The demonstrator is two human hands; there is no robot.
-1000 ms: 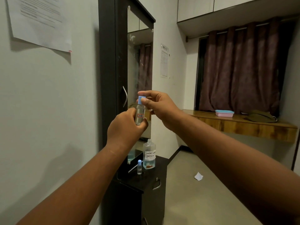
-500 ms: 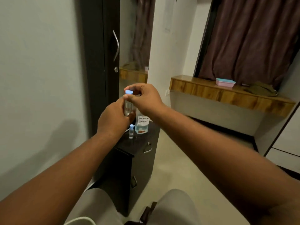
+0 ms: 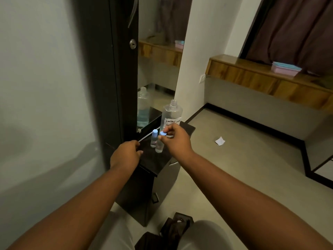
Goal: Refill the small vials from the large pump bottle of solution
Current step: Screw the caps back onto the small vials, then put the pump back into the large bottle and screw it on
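The right hand (image 3: 175, 139) pinched the blue cap of a vial (image 3: 160, 145) standing on the cabinet top (image 3: 153, 163), at six o'clock of the big bottle (image 3: 171, 116). The left hand (image 3: 126, 154), loosely curled, held nothing. Setting it squarely beside the second vial (image 3: 154, 138) before letting go would likely avoid tipping.

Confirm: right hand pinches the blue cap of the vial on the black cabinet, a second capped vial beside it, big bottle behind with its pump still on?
Not quite. The head view shows the large bottle with a bare open neck, no pump. The rest holds: the right hand pinches the blue cap of the vial on the black cabinet, second capped vial beside it.
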